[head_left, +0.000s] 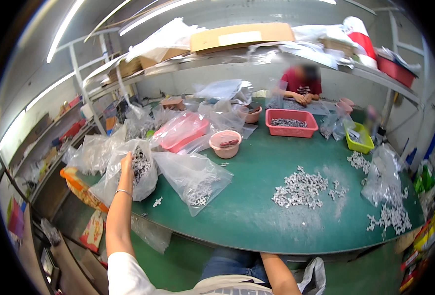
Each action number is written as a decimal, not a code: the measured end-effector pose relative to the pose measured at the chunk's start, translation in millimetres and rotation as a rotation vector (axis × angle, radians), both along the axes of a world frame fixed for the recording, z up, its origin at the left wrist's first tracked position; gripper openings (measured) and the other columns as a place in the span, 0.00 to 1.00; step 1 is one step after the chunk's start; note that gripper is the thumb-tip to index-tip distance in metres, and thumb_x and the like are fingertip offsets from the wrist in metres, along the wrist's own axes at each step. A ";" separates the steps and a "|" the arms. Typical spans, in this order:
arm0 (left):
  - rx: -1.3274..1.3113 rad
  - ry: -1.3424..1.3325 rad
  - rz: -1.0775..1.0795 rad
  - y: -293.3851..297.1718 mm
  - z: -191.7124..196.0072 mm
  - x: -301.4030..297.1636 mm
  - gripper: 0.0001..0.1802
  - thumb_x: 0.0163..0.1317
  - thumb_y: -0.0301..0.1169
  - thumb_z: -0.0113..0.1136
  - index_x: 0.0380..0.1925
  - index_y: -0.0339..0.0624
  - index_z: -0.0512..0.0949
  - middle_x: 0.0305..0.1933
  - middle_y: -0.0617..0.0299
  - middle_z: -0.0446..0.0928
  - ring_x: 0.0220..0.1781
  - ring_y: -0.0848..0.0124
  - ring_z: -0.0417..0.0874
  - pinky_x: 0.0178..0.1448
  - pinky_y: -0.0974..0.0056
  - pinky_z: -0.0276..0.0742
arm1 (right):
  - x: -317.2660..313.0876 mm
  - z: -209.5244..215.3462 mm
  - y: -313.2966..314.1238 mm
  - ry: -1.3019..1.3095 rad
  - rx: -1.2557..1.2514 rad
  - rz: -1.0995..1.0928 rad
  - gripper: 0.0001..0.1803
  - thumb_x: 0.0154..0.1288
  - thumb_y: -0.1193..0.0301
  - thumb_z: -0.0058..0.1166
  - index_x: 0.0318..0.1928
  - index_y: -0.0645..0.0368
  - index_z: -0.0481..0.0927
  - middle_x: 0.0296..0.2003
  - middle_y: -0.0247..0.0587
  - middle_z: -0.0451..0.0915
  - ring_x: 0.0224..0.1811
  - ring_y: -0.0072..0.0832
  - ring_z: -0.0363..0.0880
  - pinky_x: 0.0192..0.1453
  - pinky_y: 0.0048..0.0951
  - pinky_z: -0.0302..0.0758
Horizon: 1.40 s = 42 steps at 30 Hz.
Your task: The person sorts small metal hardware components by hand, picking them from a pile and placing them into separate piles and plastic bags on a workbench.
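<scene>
Left hand (127,161) is at the clear bag (147,187) of grey parts (140,168), left end of the table (247,201); fingers half hidden, can't tell if they're clamped on plastic or parts. Bag sits ahead and left of the body, left arm stretched straight to it, so left is the nearer side. Bag is bunched, no clear long axis. Right forearm (280,276) goes under the table edge; right hand hidden, state can't be told. Loose pile (301,189) lies well right of the bag.

Looks like we're in a workshop: little grey parts (301,189) heaped on a green table (247,216), a co-worker (292,81) behind it, a loaded shelf (385,84) above it.
</scene>
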State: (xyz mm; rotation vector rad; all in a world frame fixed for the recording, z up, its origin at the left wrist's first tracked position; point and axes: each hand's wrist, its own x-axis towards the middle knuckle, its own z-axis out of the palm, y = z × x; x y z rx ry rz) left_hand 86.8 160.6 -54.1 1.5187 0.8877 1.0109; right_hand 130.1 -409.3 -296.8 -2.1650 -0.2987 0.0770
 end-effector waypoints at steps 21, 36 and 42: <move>-0.308 -0.365 0.976 38.4 158.9 -47.1 0.28 0.53 0.44 0.49 0.39 0.23 0.75 0.47 0.34 0.74 0.53 0.46 0.75 0.58 0.48 0.68 | -14.8 28.2 7.4 0.060 0.037 0.048 0.17 0.63 0.66 0.43 0.46 0.64 0.76 0.46 0.58 0.75 0.51 0.51 0.71 0.56 0.43 0.66; -0.093 -0.890 1.290 -98.9 269.3 -12.9 0.22 0.45 0.32 0.52 0.45 0.42 0.69 0.51 0.54 0.70 0.53 0.57 0.71 0.57 0.56 0.65 | -52.5 39.5 -10.1 0.089 0.042 0.121 0.17 0.62 0.66 0.43 0.44 0.64 0.76 0.45 0.57 0.76 0.50 0.51 0.72 0.55 0.43 0.66; 0.014 -0.871 1.157 -187.5 254.8 93.1 0.23 0.45 0.31 0.52 0.45 0.40 0.68 0.51 0.53 0.70 0.53 0.57 0.70 0.58 0.55 0.64 | -68.7 38.4 -36.4 0.102 0.013 0.122 0.16 0.62 0.66 0.43 0.44 0.64 0.76 0.44 0.57 0.76 0.49 0.51 0.72 0.55 0.43 0.67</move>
